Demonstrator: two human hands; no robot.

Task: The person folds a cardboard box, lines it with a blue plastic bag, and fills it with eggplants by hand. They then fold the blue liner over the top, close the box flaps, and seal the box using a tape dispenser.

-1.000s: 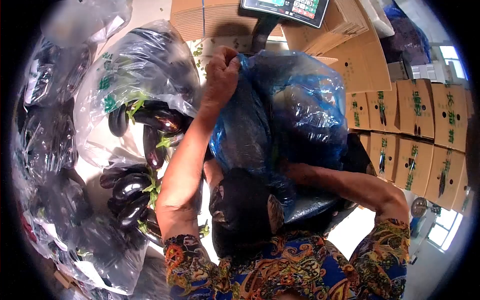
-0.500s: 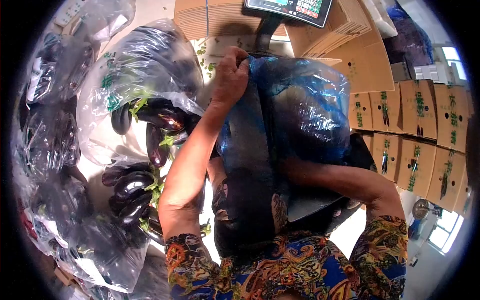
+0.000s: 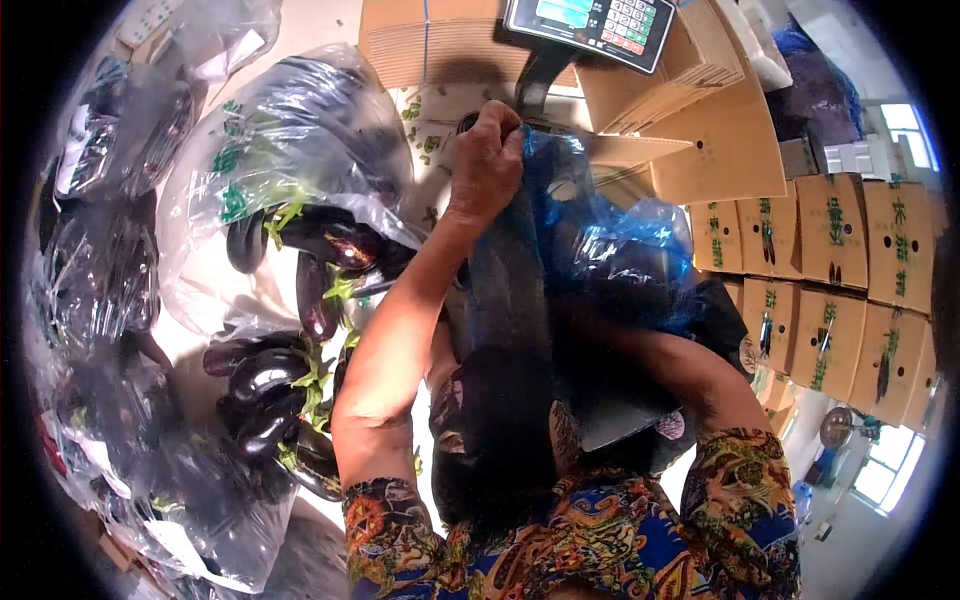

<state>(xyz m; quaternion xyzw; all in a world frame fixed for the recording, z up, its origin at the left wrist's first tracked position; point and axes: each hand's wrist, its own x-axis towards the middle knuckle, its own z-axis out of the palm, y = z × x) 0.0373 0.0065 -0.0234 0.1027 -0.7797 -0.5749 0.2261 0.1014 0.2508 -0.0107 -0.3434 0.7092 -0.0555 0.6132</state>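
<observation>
With twelve o'clock pointing away from me, my left hand (image 3: 488, 168) is closed narrow, fingers curled and thumb pressed in, holding the top edge of the blue plastic bag (image 3: 640, 262). The gripped edge sits right at my fingertips, on their three o'clock side; a stretch of film hangs from there towards six, and the bulging part lies at four o'clock from my fist. My right forearm (image 3: 672, 362) comes in from five o'clock and reaches to the bag's near side. The right hand is lost in deep shadow there, so I can't tell how its fingers stand.

From my left fist, the clear bag of eggplants (image 3: 310, 120) is between nine and ten, loose eggplants (image 3: 268, 375) lie towards seven to eight, the scale display (image 3: 590, 28) is near one, and stacked cartons (image 3: 833, 330) stand between three and four.
</observation>
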